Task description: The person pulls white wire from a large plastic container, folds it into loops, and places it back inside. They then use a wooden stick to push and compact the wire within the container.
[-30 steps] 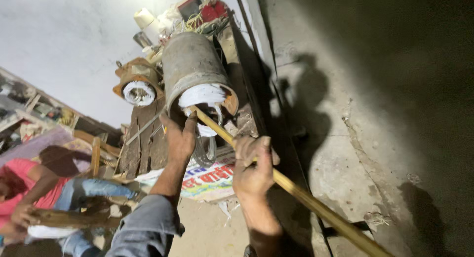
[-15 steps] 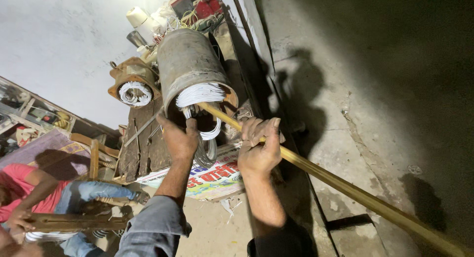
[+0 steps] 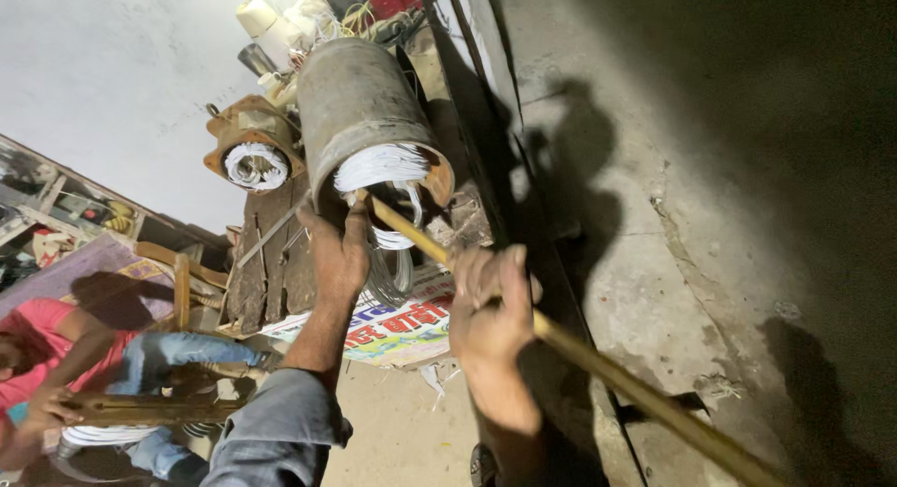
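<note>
Just above the left hand (image 3: 338, 253), cupped at the motor cylinder's (image 3: 360, 108) mouth, white windings (image 3: 381, 167) bulge; right hand (image 3: 488, 305) grips the long rod (image 3: 598, 365), apparently best driven straight.

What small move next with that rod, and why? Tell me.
Probably ease the long rod a little deeper into the cylinder's white windings: its tip sits at the mouth, the right hand grips the shaft, the left hand steadies the tip.
</note>
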Action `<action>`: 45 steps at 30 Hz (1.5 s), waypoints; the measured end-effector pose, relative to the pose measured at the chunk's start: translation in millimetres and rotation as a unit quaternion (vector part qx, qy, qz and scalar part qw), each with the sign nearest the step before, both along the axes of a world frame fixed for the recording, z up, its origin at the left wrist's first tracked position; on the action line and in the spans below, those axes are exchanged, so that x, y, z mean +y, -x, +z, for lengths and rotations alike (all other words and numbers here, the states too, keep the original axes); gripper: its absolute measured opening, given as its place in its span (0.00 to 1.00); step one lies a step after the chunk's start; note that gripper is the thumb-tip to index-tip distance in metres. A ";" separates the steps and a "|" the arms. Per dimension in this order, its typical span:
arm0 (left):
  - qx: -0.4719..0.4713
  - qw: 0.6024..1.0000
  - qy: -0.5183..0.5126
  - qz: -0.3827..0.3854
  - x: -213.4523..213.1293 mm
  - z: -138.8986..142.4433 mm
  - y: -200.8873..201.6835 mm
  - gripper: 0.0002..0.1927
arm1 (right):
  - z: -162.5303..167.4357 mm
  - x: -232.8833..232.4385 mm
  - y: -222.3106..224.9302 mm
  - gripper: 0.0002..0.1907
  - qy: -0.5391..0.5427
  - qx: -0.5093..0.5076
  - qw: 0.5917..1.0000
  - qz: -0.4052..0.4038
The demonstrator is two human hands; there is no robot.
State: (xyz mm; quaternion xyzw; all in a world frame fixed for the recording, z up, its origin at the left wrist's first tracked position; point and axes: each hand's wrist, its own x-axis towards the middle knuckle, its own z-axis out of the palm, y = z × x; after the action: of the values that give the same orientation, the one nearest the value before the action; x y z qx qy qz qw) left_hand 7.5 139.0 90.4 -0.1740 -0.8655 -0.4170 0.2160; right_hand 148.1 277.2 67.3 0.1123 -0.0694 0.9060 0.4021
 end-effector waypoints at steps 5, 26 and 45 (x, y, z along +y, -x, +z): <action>0.007 1.000 -0.003 0.008 1.9 -2.6 -7.6 0.42 | -27.7 3.8 -23.2 0.22 -0.051 0.031 0.995 -0.082; 0.023 0.999 0.028 0.038 -11.4 2.6 5.6 0.44 | -35.4 -23.1 134.9 0.25 0.026 0.028 0.996 -0.084; 0.000 1.000 0.021 0.014 -22.3 -7.9 14.7 0.46 | -30.8 -39.9 118.2 0.28 0.118 0.009 0.993 -0.014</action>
State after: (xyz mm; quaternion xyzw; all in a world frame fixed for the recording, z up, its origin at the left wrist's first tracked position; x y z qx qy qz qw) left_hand -7.2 116.8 82.5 -0.1662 -0.8765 -0.3958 0.2178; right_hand 30.0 237.3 36.5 0.0715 0.0406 0.9011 0.4257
